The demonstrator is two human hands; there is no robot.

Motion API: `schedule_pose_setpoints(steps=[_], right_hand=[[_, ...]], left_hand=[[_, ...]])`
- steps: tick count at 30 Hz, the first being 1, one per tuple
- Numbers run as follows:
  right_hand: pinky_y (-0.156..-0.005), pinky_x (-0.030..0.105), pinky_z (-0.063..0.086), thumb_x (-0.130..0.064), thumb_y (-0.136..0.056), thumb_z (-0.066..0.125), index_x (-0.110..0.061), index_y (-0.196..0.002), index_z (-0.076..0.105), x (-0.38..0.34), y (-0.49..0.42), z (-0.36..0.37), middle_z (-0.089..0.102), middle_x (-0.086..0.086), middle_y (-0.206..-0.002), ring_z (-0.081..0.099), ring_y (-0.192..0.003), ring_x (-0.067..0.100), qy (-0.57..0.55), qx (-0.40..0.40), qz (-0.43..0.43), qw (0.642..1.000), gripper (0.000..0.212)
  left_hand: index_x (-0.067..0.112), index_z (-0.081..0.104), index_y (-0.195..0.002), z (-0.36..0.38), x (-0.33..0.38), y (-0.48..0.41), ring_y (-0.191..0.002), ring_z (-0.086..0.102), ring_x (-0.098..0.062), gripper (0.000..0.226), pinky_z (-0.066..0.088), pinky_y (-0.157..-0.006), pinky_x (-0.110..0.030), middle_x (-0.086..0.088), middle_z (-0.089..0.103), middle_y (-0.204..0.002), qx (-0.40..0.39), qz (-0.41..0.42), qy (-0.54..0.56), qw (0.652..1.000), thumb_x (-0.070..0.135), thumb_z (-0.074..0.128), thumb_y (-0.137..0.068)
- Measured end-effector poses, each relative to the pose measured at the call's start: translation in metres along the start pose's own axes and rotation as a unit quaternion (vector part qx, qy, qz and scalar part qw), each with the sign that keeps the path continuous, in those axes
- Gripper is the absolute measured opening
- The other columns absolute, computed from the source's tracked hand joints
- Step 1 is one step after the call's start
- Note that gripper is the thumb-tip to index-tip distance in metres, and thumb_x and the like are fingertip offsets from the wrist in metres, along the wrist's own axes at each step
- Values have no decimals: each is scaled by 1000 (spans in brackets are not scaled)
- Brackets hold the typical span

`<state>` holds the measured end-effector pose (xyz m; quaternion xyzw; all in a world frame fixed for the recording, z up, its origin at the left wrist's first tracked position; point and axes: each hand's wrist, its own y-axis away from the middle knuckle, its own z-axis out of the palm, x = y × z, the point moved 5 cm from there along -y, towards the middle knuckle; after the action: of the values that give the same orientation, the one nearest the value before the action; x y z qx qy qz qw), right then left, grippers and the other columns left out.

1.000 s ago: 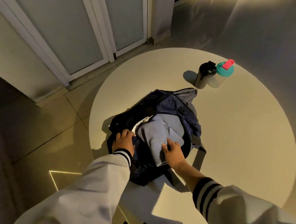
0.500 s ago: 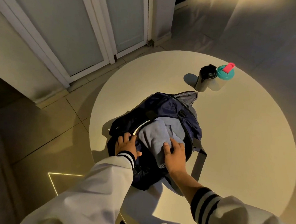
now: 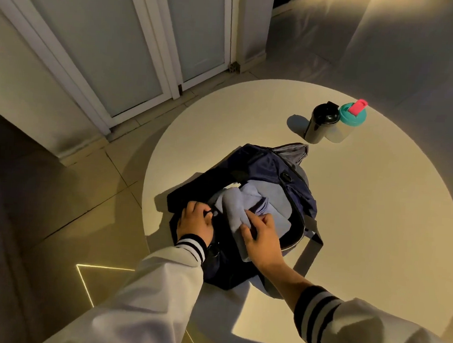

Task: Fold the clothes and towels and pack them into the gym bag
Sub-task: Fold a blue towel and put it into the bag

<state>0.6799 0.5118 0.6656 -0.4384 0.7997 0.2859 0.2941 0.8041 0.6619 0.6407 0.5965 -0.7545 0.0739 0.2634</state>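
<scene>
My left hand (image 3: 195,222) sits at the near left edge of the gym bag (image 3: 270,167), with its fingers curled over the dark rim of the opening and gripping it. My right hand (image 3: 262,235) is at the mouth of the bag. Its fingers are bent and its thumb is out to the left, closed on a fold of the pale blue cloth (image 3: 233,208). I cannot tell whether this cloth is a towel or a garment.

The cloth lies mostly inside the open bag, bunched and partly folded. One thick roll runs toward my right hand, and flatter layers lie behind it, deeper in the compartment. Its near end hangs over the front rim under my right palm.

The bag is navy with a grey lining showing at its far end. It lies on the round pale worktop (image 3: 378,208), toward the left near edge, and its dark strap (image 3: 308,254) trails out on the right across the surface.

Well beyond the bag, on the far side of the worktop, a black bottle (image 3: 319,125) stands upright. It touches, or stands just beside, a clear bottle with a teal lid and pink spout (image 3: 351,118).

Both my arms are in white sleeves with black-and-white striped cuffs. The right sleeve (image 3: 369,331) is pushed up the forearm. To the left is a tiled floor (image 3: 66,187), with frosted white-framed doors (image 3: 95,41) behind it.
</scene>
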Motion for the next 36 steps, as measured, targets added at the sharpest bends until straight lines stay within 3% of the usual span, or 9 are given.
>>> schedule_pose_setpoints(steps=[6,9,14,19,22,25,28,31,36], right_hand=[[-81,34,46,-16,-100,49,-8,-109,62,17,-18,-1,44,11,-108,44,-78,22,10,-14,118,993,17],[-85,35,47,-13,-100,44,-7,-114,61,13,-26,-6,46,6,-98,49,-97,30,19,-39,144,989,23],[-92,27,41,-20,-100,52,-28,-146,42,1,-22,-2,41,8,-121,50,-97,26,-30,-9,70,997,47],[-97,25,39,-21,-105,45,-39,-153,32,19,-23,12,44,8,-110,44,-92,20,-25,-45,35,998,53],[-92,30,44,-16,-101,47,-39,-150,39,27,-26,13,54,10,-109,48,-92,21,-29,-46,30,998,54],[-86,22,40,-17,-102,46,-35,-151,38,32,-21,10,55,12,-116,54,-99,26,10,-58,39,998,52],[-91,28,44,-17,-103,44,-32,-152,38,44,-17,7,53,14,-125,55,-96,27,18,-56,77,995,51],[-87,30,44,-17,-102,43,-34,-152,37,53,-15,6,53,17,-126,56,-92,26,6,-52,105,993,53],[-82,33,48,-17,-102,41,-39,-153,30,46,-10,3,57,17,-121,57,-84,26,-31,-45,124,991,56]], left_hand=[[15,58,-110,-34,-3,-2,-105,49,-22,12,39,-88,-31,-4,56,-116,81,3,150,985,14,53,-99],[18,57,-112,-40,0,4,-107,50,-22,15,43,-95,-37,-2,57,-114,86,8,194,977,15,53,-98],[18,60,-107,-46,16,1,-104,52,-25,24,45,-89,-39,0,60,-107,52,143,25,988,1,52,-92],[26,70,-92,-31,47,-4,-118,40,-25,19,27,-112,-42,2,56,-115,-25,232,-87,969,11,59,-87],[33,60,-100,-14,63,-3,-127,37,-20,16,6,-122,-47,9,51,-125,-43,227,-143,962,35,65,-86],[34,56,-96,-7,62,-9,-125,39,-22,15,2,-122,-45,7,49,-127,-88,189,-221,953,22,60,-87],[30,67,-87,-18,53,-18,-116,46,-26,25,19,-117,-36,3,55,-122,-62,165,-150,973,7,57,-86],[16,73,-99,-32,33,-25,-107,51,-32,36,44,-98,-40,-5,54,-118,30,132,14,991,-10,54,-84],[24,57,-136,-28,26,-1,-121,47,-31,57,46,-100,-45,-3,43,-135,31,131,2,991,-5,54,-87]])
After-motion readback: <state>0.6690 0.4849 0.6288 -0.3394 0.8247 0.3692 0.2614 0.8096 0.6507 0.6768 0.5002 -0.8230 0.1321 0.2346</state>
